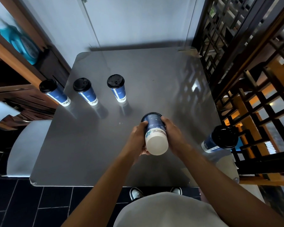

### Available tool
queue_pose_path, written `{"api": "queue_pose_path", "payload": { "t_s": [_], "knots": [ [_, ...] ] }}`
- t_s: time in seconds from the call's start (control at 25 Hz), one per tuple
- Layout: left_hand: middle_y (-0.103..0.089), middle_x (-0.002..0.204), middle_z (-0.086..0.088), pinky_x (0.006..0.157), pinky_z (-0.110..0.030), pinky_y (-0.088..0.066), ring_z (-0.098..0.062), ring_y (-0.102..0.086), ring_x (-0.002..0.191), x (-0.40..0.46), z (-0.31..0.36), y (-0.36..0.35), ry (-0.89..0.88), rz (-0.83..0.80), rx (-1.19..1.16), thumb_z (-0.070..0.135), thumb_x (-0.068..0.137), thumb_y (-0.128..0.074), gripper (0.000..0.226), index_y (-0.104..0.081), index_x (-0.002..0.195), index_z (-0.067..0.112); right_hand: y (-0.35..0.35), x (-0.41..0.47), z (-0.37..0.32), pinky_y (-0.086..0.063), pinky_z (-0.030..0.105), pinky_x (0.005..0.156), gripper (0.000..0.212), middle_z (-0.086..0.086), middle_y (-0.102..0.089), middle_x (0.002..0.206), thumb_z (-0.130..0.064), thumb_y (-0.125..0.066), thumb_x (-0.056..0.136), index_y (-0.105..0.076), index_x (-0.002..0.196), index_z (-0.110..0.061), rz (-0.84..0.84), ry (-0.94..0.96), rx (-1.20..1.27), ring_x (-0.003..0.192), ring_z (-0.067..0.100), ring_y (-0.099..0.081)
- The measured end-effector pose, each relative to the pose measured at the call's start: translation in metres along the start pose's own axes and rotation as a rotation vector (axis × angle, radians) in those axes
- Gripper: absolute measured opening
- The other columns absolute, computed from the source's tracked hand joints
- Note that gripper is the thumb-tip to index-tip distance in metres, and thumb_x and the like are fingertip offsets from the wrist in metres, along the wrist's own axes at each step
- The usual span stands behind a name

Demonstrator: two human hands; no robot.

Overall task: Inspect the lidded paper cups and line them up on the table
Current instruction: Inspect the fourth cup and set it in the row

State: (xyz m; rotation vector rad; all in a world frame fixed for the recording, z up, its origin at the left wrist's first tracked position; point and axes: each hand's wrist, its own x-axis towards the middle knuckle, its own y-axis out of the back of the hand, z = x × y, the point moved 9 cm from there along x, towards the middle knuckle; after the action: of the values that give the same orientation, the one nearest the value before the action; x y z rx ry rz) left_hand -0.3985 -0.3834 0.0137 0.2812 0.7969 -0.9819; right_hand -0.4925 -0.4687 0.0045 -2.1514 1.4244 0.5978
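I hold a blue paper cup [155,133] above the grey table [88,145], tipped so its white bottom faces me and its black lid points away. My left hand [138,138] grips its left side and my right hand [174,133] grips its right side. Three lidded blue cups stand upright in a row at the table's far left: one at the edge [53,92], a second [85,90] and a third [116,87]. Another lidded cup [220,139] stands at the table's right edge.
A white chair [25,145] sits left of the table, with a wooden shelf unit [15,71] behind it. A dark lattice screen [252,79] runs along the right side. A pale wall is behind the table.
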Motion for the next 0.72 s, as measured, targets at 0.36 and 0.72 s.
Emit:
{"api": "queue_pose_path", "payload": {
  "t_s": [0.36, 0.72],
  "knots": [
    [-0.076, 0.097, -0.020, 0.067, -0.049, -0.065, -0.034, -0.075, 0.073, 0.002, 0.005, 0.004, 0.007, -0.045, -0.073, 0.057, 0.087, -0.058, 0.068, -0.060, 0.131, 0.005, -0.001, 0.004, -0.004, -0.052, 0.039, 0.067, 0.032, 0.017, -0.071, 0.121, -0.039, -0.049, 0.102, -0.066, 0.121, -0.020, -0.007, 0.045, -0.044, 0.087, 0.028, -0.068],
    [-0.075, 0.072, -0.003, 0.056, -0.028, -0.053, -0.020, -0.071, 0.061, -0.001, -0.002, 0.006, 0.053, -0.047, -0.042, 0.060, 0.095, -0.042, 0.048, -0.069, 0.098, 0.021, -0.009, 0.004, 0.001, -0.052, 0.063, 0.091, 0.051, 0.018, -0.072, 0.121, -0.052, -0.057, 0.081, -0.066, 0.122, -0.023, -0.002, -0.035, 0.058, 0.094, 0.033, -0.070]
  ]
}}
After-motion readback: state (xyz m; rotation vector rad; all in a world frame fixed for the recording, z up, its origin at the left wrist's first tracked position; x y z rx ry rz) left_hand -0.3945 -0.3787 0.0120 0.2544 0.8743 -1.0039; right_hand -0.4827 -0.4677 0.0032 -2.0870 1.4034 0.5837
